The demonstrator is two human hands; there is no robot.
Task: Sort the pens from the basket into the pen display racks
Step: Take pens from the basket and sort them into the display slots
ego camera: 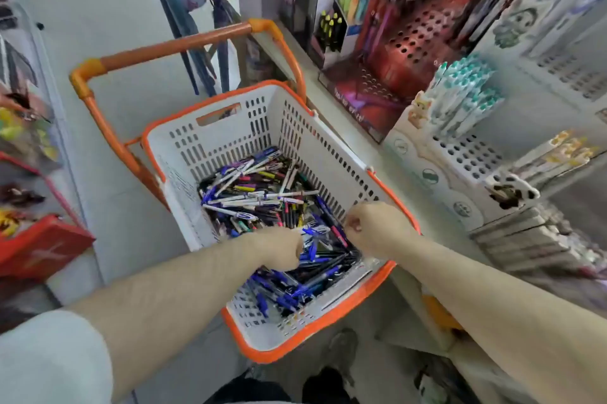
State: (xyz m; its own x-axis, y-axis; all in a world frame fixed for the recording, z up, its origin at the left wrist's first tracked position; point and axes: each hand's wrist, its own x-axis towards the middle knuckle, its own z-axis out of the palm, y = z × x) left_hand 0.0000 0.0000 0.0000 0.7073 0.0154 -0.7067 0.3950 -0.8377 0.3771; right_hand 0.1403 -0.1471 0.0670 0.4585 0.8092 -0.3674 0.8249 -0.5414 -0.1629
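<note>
Both hands, left (282, 247) and right (371, 224), are pinching blue pens (312, 234) at the basket's (391, 190) five o'clock corner; I'm fearing tangled neighbours spilling out.

Basket (230, 137) open at the top, both hands low inside it above the pens (262, 193), slotted walls close around the fingers, tall orange handle (184, 45) arching beyond them, pen display racks (460, 127) crowding the shelf to their right, bare floor to their left
</note>
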